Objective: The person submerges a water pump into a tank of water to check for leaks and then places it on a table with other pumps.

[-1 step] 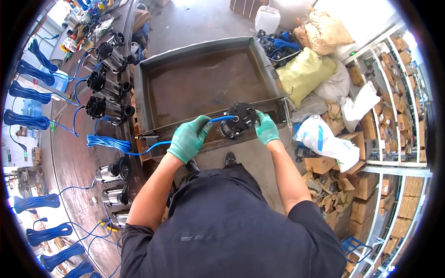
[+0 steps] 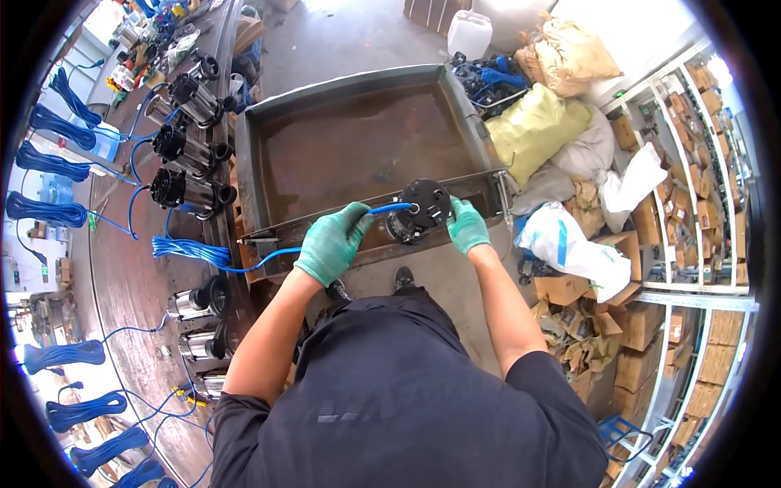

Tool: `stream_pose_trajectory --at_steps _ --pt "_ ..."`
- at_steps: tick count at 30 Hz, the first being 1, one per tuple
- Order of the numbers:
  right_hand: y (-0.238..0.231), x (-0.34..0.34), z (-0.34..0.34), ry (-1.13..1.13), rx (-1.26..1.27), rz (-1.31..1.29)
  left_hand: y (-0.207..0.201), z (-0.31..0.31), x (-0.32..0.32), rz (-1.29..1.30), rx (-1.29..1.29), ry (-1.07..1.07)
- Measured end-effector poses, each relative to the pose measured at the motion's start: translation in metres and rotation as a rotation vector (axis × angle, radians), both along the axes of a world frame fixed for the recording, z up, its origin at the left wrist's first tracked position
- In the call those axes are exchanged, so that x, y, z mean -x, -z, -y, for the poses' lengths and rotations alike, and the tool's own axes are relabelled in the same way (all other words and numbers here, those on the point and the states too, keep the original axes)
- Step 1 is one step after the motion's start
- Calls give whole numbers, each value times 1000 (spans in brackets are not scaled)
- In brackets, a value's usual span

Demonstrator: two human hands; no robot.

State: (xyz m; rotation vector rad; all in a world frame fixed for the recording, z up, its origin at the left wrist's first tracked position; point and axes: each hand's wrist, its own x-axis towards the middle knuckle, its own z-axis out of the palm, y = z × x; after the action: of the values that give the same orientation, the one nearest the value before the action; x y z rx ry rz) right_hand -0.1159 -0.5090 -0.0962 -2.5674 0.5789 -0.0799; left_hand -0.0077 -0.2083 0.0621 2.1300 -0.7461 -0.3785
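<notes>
In front of me a submersible pump stands at the near edge of a water tank, its round black top facing up. A blue cable enters that top. My left hand, in a green glove, is closed round the cable left of the pump. From there the cable runs left to a tied blue coil at the bench edge. My gloved right hand grips the pump's right side; some of its fingers are hidden. The pump's lower body is mostly out of sight.
On the left bench lie several steel pumps with blue cable coils. Sacks and cardboard boxes crowd the right side. Beyond them stands a white shelf rack full of boxes. A white jug is behind the tank.
</notes>
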Motion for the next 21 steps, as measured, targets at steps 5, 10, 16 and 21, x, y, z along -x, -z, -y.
stream_pose_trajectory --at_steps 5,10,16,21 --pt "-15 -8 -25 -13 -20 -173 1 0 1 37 -21 -15" --pt "20 -11 -15 -168 63 -78 -1 3 0 25 -36 -27" --pt "-27 -15 -15 -12 -53 71 -11 -33 0 -33 140 -145" --pt "-38 -25 -25 -130 -184 169 1 -127 13 -304 199 -479"
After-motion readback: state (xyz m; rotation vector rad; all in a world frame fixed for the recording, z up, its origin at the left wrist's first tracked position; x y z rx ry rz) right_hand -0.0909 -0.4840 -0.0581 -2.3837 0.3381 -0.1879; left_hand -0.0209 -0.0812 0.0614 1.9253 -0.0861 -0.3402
